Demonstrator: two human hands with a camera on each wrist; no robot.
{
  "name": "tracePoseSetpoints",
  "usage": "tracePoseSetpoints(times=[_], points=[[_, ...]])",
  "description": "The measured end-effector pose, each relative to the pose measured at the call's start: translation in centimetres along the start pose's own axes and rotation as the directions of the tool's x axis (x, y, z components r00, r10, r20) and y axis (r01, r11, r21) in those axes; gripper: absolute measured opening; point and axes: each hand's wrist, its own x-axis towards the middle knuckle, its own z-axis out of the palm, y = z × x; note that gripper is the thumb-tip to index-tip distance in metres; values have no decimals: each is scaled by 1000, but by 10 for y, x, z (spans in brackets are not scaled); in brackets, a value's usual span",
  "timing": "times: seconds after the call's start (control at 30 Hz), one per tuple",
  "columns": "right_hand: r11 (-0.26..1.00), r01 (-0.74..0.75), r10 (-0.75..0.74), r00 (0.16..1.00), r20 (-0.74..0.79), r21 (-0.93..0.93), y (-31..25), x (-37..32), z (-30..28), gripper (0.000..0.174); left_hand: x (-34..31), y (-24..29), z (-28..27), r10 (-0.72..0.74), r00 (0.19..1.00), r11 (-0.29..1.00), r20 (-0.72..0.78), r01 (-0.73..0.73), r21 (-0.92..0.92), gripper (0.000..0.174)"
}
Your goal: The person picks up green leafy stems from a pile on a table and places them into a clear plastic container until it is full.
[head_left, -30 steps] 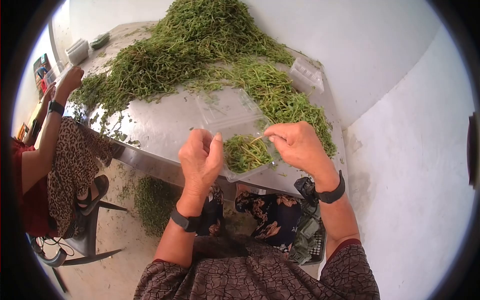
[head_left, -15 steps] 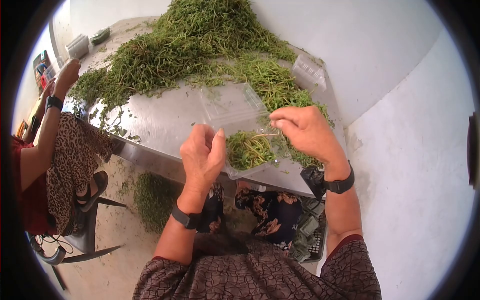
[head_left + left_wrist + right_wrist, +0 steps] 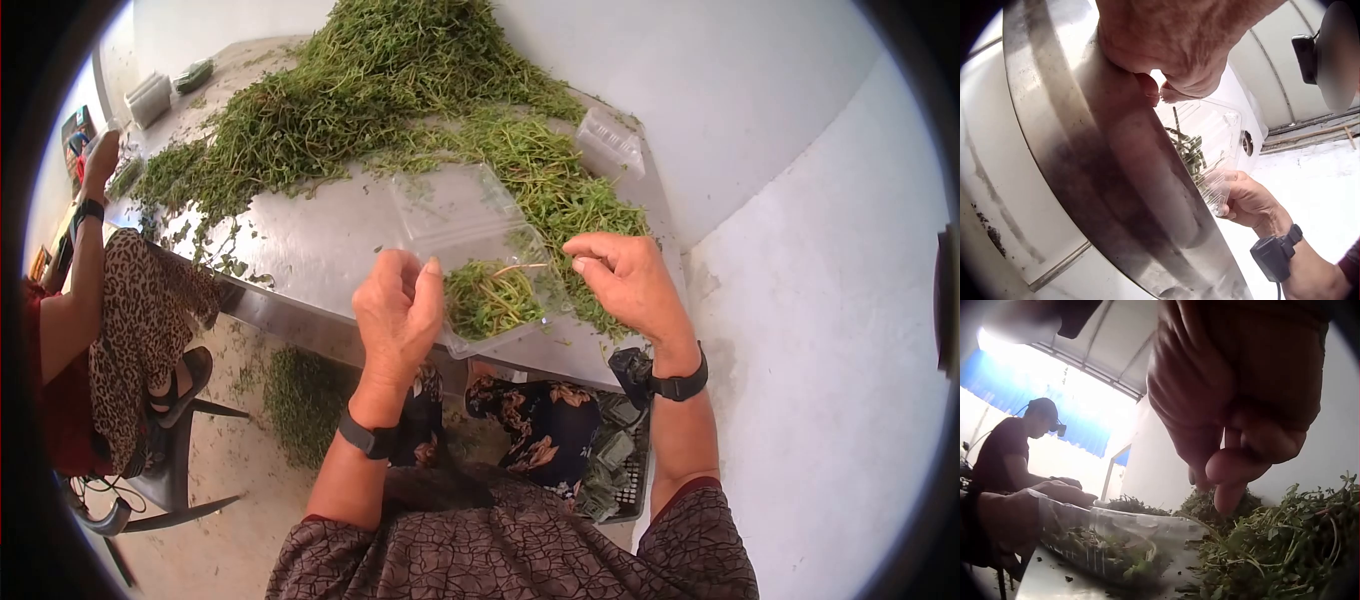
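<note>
A clear plastic box [image 3: 484, 347] stands near the table's front edge, its lid [image 3: 452, 203] folded back. Inside lie green stems and leaves [image 3: 492, 302]; one pale stem [image 3: 520, 266] sticks out over the right rim. My left hand [image 3: 398, 312], fingers curled, grips the box's left side; in the right wrist view this hand [image 3: 1013, 515] lies along the rim [image 3: 1138, 519]. To the right of the box hovers my right hand [image 3: 635, 285], thumb and forefinger apart with nothing seen between them. The left wrist view shows the box [image 3: 1213, 134] beyond my left hand [image 3: 1179, 37].
A big heap of greens [image 3: 380, 70] covers the table's back, trailing down its right side. Stacked clear boxes [image 3: 610, 143] stand at the back right, others [image 3: 150, 98] far left. Another person [image 3: 70, 330] sits at the left. A black crate [image 3: 628, 480] stands below the table.
My right hand has moved right, off the stem at the box's rim, and its thumb and forefinger have parted. My left hand stays by the box. The other person's hand has moved left.
</note>
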Motion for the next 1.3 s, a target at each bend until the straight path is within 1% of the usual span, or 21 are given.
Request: tracePoseSetpoints(times=[0.07,0.13,0.17,0.23,0.27,0.33,0.37,0.43,0.57,0.63,0.77,0.83,0.87,0.93,1.07,1.13,1.27,1.3], points=[[1000,2,-2,1000,-30,4,0,0,2,20,0,0,0,0,1000,1000,0,0,4,18],[995,55,-60,997,-50,-80,-3,0,6,19,0,-2,0,14,1000,1000,-2,-14,16,19],[995,56,-60,997,-51,-79,-6,1,7,19,0,-2,1,14,1000,1000,-2,-14,17,19],[950,190,-207,977,-44,-248,-12,2,9,11,0,-1,1,7,1000,1000,-8,-7,6,19],[951,190,-207,977,-43,-245,-13,4,11,11,0,-2,1,6,1000,1000,-7,-6,8,19],[838,296,-289,953,87,-458,-16,7,15,11,-1,-2,1,20,1000,1000,-16,-20,14,19],[838,298,-291,953,88,-457,-16,9,19,11,-1,-3,1,19,1000,1000,-18,-19,15,19],[746,360,-343,929,140,-560,-13,12,27,6,-1,-3,1,20,1000,1000,-16,-20,-6,19],[720,401,-368,913,178,-566,-12,16,35,9,-1,-4,2,12,1000,1000,-19,-12,-15,19],[665,421,-395,899,187,-617,-10,18,37,9,-2,-6,3,26,1000,999,-15,-27,-23,17],[657,430,-415,892,180,-619,-10,19,37,11,-2,-4,2,24,1000,1000,-14,-24,-12,17],[734,410,-418,901,116,-542,-15,18,30,7,-1,0,0,-23,1000,1000,-6,23,2,18],[733,412,-419,900,119,-541,-16,17,27,7,-1,0,0,-24,1000,1000,-8,24,3,18],[788,398,-420,905,65,-470,-20,17,22,2,-1,0,1,-19,1000,1000,-5,19,0,18],[804,395,-411,909,66,-445,-31,15,19,5,-1,0,0,-11,1000,1000,1,11,2,18],[820,432,-440,895,71,-374,-35,15,22,5,-1,-1,0,-16,1000,1000,0,16,-1,19],[807,469,-477,876,73,-359,-31,19,37,5,0,1,-1,-15,1000,1000,8,15,17,19],[793,499,-500,861,95,-349,-31,21,39,5,0,0,-1,-17,1000,1000,8,17,11,19]])
